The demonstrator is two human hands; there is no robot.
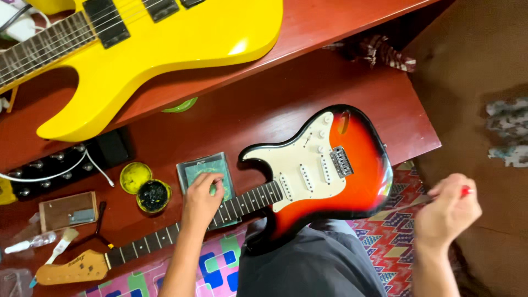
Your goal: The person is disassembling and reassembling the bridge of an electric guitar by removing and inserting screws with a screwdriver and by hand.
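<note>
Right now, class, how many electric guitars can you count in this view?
2. A yellow guitar lies on the upper red shelf; a sunburst guitar rests across the person's lap, its neck under the left hand. Others may lie outside view.

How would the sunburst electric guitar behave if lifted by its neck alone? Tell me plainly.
The sunburst guitar would probably feel body-heavy: its thick solid body looks far bulkier than the slim neck under the left hand. It should stay stiff, not flex. Its glossy finish looks slippery, and the body, which overhangs the table edge onto the lap, might swing down.
</note>
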